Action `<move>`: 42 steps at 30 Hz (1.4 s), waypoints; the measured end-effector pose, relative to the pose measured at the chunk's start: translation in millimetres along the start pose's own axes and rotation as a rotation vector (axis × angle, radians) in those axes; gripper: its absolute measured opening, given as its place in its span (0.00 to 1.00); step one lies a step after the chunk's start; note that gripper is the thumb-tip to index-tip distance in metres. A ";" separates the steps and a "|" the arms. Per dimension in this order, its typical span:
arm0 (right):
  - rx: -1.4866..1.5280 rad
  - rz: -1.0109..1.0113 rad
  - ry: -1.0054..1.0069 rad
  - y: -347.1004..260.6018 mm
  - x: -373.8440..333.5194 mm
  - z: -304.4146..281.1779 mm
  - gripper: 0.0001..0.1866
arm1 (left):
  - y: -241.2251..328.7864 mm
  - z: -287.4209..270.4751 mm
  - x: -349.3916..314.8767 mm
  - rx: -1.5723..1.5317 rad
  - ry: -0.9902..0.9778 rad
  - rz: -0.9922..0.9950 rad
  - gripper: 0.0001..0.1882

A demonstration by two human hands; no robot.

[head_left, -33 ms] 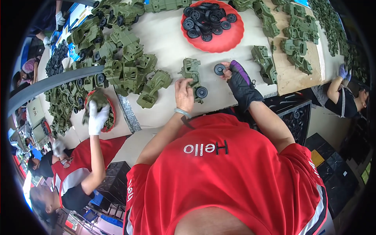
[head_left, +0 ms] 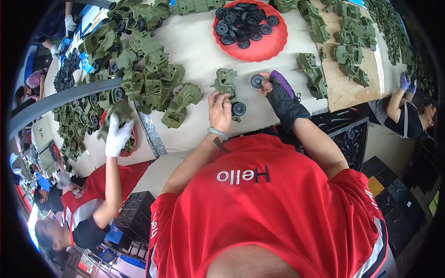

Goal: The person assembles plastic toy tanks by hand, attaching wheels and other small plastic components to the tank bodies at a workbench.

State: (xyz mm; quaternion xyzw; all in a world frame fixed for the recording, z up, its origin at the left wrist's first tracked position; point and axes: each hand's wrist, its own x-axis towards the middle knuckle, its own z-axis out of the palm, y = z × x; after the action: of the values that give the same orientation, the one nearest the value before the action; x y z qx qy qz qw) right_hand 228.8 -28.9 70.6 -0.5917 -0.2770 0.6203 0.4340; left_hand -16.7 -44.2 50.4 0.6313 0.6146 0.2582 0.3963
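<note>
Shirt (head_left: 269, 208), red, nearest; beyond it both bare forearms reach over the worktop (head_left: 194, 51), a pale bracelet (head_left: 217, 133) on the left wrist.

Left hand (head_left: 219, 113): fingers curved against the left side of a green toy car (head_left: 225, 81); thumb not clearly seen, so cannot tell whether it clamps or only steadies. Toy car lies on the worktop between the two hands; a black wheel (head_left: 238, 109) sits at its near end, pushed home or not, cannot tell.

Right hand (head_left: 282, 95): in a dark fingerless glove with a purple stripe; fingertips pinch a second wheel (head_left: 257, 81), held just right of the toy car and apart from it.

Step in hand, judged: wheel fitting, partway through this car; next move would call for bringing the held wheel to a free axle end, lining up its hole and pressing while the left hand braces the body.

Farther: white-gloved hand (head_left: 119, 139) of a co-worker at left, gripping a green car body; heap of car bodies (head_left: 150, 88) left of the toy car; red plate (head_left: 278, 48) bearing loose black wheels; cardboard (head_left: 343, 99) at right, more green bodies on it.
</note>
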 end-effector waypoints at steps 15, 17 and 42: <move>-0.166 0.007 0.049 -25.2 -15.5 3.3 0.13 | 33.3 0.9 -2.4 0.252 -0.236 -0.022 0.29; -0.203 -0.053 0.002 -45.5 -24.3 15.5 0.12 | 33.7 1.1 -2.5 0.263 -0.246 -0.039 0.29; -0.517 -0.139 0.021 -37.0 -23.1 26.3 0.09 | 31.9 1.1 -5.0 0.294 -0.279 -0.082 0.31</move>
State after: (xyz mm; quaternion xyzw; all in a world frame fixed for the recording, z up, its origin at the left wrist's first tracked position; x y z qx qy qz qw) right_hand 209.2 -27.1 117.5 -0.6689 -0.4616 0.4913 0.3132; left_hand 1.9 -47.1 76.7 0.6865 0.6101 0.0594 0.3912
